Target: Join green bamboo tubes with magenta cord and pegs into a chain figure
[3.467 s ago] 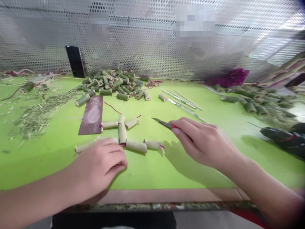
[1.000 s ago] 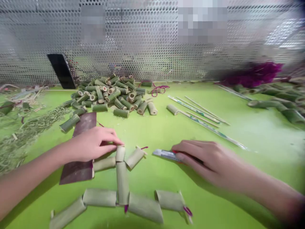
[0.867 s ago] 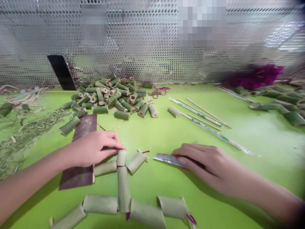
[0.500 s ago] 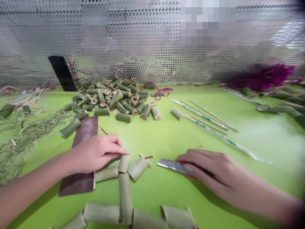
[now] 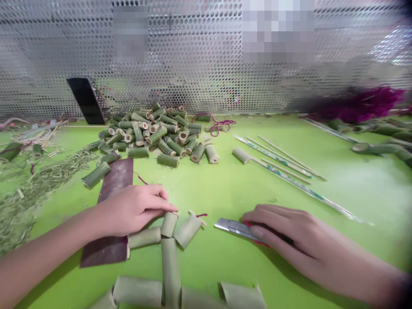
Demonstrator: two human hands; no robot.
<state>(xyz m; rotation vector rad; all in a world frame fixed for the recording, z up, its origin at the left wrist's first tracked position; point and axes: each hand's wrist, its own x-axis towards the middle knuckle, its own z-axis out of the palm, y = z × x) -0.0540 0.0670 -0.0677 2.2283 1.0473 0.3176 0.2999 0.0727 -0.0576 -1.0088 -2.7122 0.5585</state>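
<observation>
My left hand (image 5: 141, 208) reaches over a dark brown sheet (image 5: 116, 176), its fingers closed at the upper end of a short bamboo tube (image 5: 169, 225). That tube sits atop a longer upright-lying bamboo piece (image 5: 171, 268). Bamboo tubes branch off on both sides, one on the left (image 5: 144, 238) and one on the right (image 5: 187, 231) with a thin stick and purple string at its end. In my right hand (image 5: 289, 236) is a utility knife (image 5: 233, 226), its blade end pointing left, held low over the green table, away from the tubes.
More bamboo pieces (image 5: 138, 292) lie along the front edge. A pile of cut bamboo tubes (image 5: 154, 133) stands at the back, beside a leaning phone (image 5: 86, 101). Wrapped sticks (image 5: 289, 174) lie back right. Shavings (image 5: 41, 186) cover the left. A perforated metal panel (image 5: 199, 56) closes the rear.
The view has shifted slightly, so everything sits a little lower. Both hands keep nearly the same place, and the knife stays in my right hand.
</observation>
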